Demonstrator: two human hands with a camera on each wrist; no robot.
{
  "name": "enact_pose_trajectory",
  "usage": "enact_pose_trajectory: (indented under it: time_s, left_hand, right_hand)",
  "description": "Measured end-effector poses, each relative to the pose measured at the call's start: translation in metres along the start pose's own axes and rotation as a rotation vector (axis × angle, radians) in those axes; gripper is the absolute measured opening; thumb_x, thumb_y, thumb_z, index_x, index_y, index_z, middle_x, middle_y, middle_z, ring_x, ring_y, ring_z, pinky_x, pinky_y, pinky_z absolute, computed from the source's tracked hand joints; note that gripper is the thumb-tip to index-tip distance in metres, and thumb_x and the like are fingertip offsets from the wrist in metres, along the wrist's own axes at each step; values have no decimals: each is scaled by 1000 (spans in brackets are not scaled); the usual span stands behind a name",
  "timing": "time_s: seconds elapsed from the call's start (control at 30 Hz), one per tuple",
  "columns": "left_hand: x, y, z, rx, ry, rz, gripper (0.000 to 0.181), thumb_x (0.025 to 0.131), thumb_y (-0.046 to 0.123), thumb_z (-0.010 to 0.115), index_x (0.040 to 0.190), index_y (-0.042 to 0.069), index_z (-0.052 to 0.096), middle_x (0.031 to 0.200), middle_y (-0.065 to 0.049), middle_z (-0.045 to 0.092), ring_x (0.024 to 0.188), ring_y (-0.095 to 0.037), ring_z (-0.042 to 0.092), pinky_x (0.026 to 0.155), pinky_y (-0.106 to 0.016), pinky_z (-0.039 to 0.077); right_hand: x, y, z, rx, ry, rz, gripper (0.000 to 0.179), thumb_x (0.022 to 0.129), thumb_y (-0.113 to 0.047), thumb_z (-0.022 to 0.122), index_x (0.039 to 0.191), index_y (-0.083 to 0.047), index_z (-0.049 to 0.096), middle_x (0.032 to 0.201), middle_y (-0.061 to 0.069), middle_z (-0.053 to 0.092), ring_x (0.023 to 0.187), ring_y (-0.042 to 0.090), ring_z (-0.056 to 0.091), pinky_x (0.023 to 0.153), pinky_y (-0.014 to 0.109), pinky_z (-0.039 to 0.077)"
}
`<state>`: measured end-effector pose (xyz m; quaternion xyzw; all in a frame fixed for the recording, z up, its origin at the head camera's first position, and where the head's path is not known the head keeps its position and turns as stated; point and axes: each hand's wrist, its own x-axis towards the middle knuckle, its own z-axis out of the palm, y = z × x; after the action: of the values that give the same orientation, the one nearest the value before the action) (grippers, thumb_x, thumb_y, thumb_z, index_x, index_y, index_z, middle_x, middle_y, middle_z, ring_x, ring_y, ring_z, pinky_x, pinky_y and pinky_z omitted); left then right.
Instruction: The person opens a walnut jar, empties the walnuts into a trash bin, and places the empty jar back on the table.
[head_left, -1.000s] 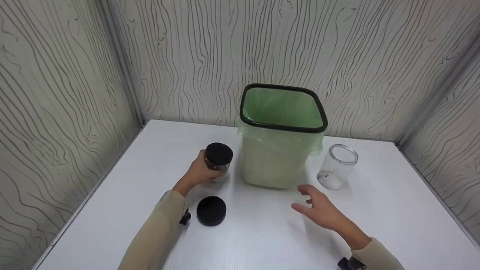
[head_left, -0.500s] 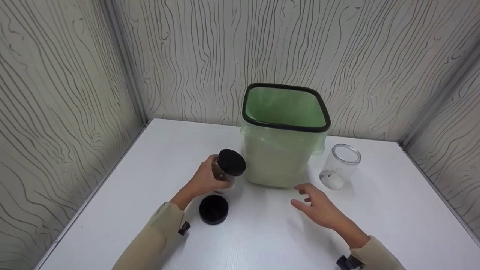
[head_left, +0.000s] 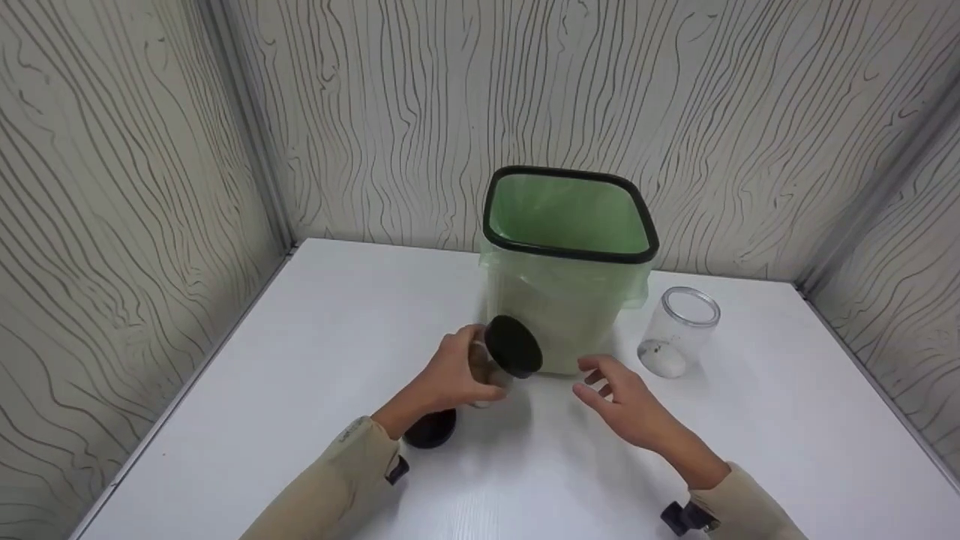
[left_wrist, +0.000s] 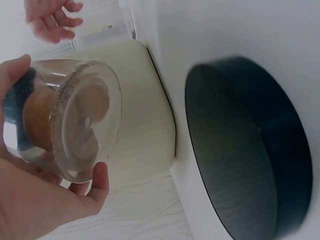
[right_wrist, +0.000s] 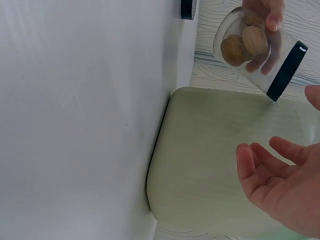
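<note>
My left hand (head_left: 450, 373) grips a clear jar (head_left: 482, 367) with a black screw lid (head_left: 514, 346) on it, tilted to the right in front of the bin. In the right wrist view several walnuts (right_wrist: 254, 40) show through the wall, gathered at the jar's base. The left wrist view shows the fingers and thumb curled round the jar's side. Off to the right, my right hand (head_left: 628, 409) hovers over the table with its fingers loosely bent and nothing in them. A separate black lid (head_left: 431, 431), hollow side showing, lies below the left hand, partly covered by the forearm.
Behind the hands stands a pale bin (head_left: 551, 307) with a black rim and a green liner. An uncovered clear jar (head_left: 684, 330), with something whitish at its bottom, stands right of it. Patterned panels (head_left: 390, 135) border the white table (head_left: 352, 300).
My left hand has lifted the lidded jar, tipped it rightward and brought it toward the middle. My right hand has shifted slightly left and up in view.
</note>
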<state>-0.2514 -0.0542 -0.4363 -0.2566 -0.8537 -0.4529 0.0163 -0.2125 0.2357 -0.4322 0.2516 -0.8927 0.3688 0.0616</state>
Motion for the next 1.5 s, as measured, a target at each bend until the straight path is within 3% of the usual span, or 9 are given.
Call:
enact_pose_trajectory:
  time_s: [0.2, 0.37, 0.63, 0.83, 0.97, 1.07, 1.3, 1.5]
  left_hand:
    - [-1, 13, 17, 47, -2, 10, 81, 67, 38, 82, 133, 12, 44, 110, 3, 51, 100, -15, 44, 85, -34, 42]
    - [-2, 22, 31, 100, -13, 3, 84, 67, 44, 81, 136, 14, 43, 111, 6, 51, 104, -15, 42, 85, -35, 43]
    - [1, 27, 47, 167, 3, 34, 83, 65, 43, 82, 135, 16, 45, 107, 6, 52, 103, -15, 44, 86, -35, 43]
    - [1, 33, 53, 333, 22, 83, 87, 68, 48, 77, 136, 7, 43, 116, -2, 54, 115, -23, 45, 96, -41, 39]
    - [1, 34, 57, 402, 41, 128, 86, 70, 50, 76, 134, 3, 43, 102, 1, 53, 108, -22, 46, 92, -37, 39]
    - [0, 35, 59, 434, 51, 148, 90, 69, 52, 77, 135, 2, 42, 102, 0, 52, 107, -22, 46, 92, -36, 39]
    - [-1, 37, 63, 475, 55, 135, 104, 62, 53, 83, 139, 1, 37, 129, -11, 49, 116, -27, 45, 96, -39, 40]
    - [-2, 38, 67, 519, 75, 178, 104, 61, 52, 84, 138, -1, 38, 123, -10, 53, 111, -25, 49, 92, -39, 42]
  right_hand:
    - [5, -7, 4, -1, 14, -50, 39, 97, -21, 54, 127, 4, 50, 118, 11, 57, 98, 19, 57, 78, 31, 49]
    - [10, -15, 6, 24, 2, -45, 43, 99, -22, 50, 134, 1, 45, 125, 11, 54, 100, 20, 57, 80, 33, 49]
    - [12, -19, 8, 19, 7, -21, 45, 98, -24, 52, 137, -5, 44, 118, 4, 54, 96, 16, 54, 75, 31, 48]
    - [12, -21, 10, -31, 31, 10, 55, 94, -30, 57, 140, -4, 41, 118, 7, 53, 97, 17, 53, 75, 35, 48]
    - [12, -21, 12, -41, 45, 56, 60, 93, -34, 59, 141, -5, 39, 121, 9, 52, 101, 18, 54, 81, 40, 47]
    - [12, -21, 12, -61, 62, 78, 61, 93, -37, 58, 141, -4, 39, 125, 11, 51, 105, 22, 54, 86, 44, 45]
    - [11, -26, 14, -129, 88, 97, 63, 94, -40, 55, 141, -1, 38, 132, 18, 47, 117, 31, 49, 94, 51, 39]
    - [10, -28, 15, -156, 92, 113, 65, 94, -40, 54, 140, 3, 38, 131, 21, 47, 113, 32, 50, 92, 50, 41]
